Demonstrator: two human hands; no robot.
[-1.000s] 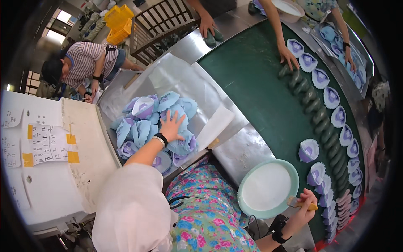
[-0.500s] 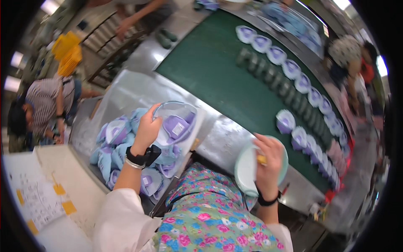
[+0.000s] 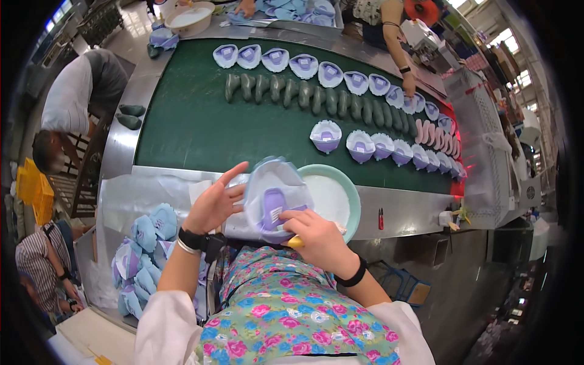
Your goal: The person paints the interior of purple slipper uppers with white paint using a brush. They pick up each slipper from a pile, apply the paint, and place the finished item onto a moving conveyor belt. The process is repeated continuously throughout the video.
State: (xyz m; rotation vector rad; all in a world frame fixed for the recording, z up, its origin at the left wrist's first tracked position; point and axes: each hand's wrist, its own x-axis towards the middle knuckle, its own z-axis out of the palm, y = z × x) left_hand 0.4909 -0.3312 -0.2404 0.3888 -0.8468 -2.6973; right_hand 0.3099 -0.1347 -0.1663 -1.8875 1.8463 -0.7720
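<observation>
A light blue and purple shoe upper, slightly blurred, is in front of me, its inside lining facing me. Beside its left edge, my left hand is open, fingers and thumb spread. My right hand is closed around a brush with a yellow handle, and its fingers touch the upper's lower right part. Most of the brush is hidden by the hand. Just behind that hand stands a pale green bowl of white liquid.
More uppers lie piled at left. Beyond the metal edge, a green belt carries rows of uppers, dark shoe lasts and pink ones. A red-handled tool lies at right. A co-worker's hand reaches over the far side.
The view has turned toward the belt. An upper has come from the pile to in front of me, and the left hand has opened. The right hand has moved from over the bowl to the upper.
</observation>
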